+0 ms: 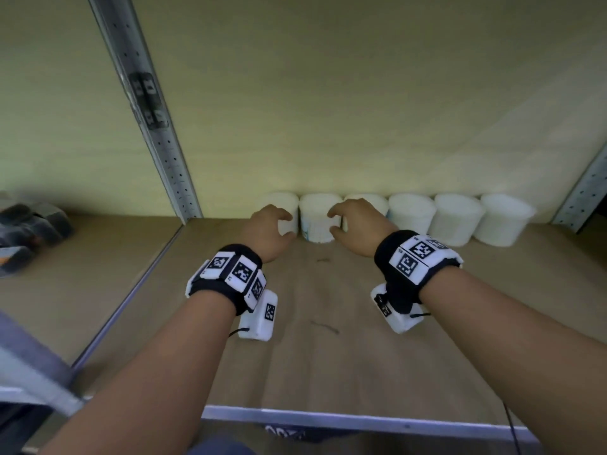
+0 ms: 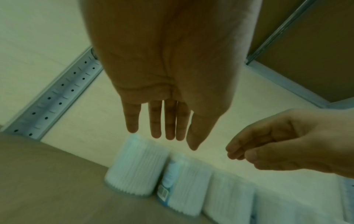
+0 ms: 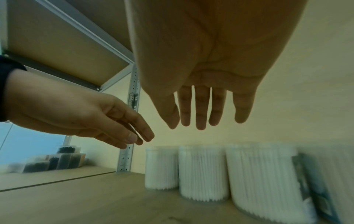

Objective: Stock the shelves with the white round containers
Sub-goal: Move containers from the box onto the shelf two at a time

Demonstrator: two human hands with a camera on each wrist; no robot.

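Six white round containers (image 1: 410, 213) stand in a row on the wooden shelf (image 1: 328, 356) against its back wall, while the left hand (image 1: 267, 229) and right hand (image 1: 358, 224) hover just before that row, fingers relaxed, holding nothing.

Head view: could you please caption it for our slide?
Two bare, open hands, left and right, hover before six white round containers on a wooden shelf.

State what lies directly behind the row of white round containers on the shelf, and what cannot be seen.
Behind the row of white round containers stands the pale back panel of the shelf. Whether they touch it is hidden by the containers themselves. The left hand and right hand partly cover three.
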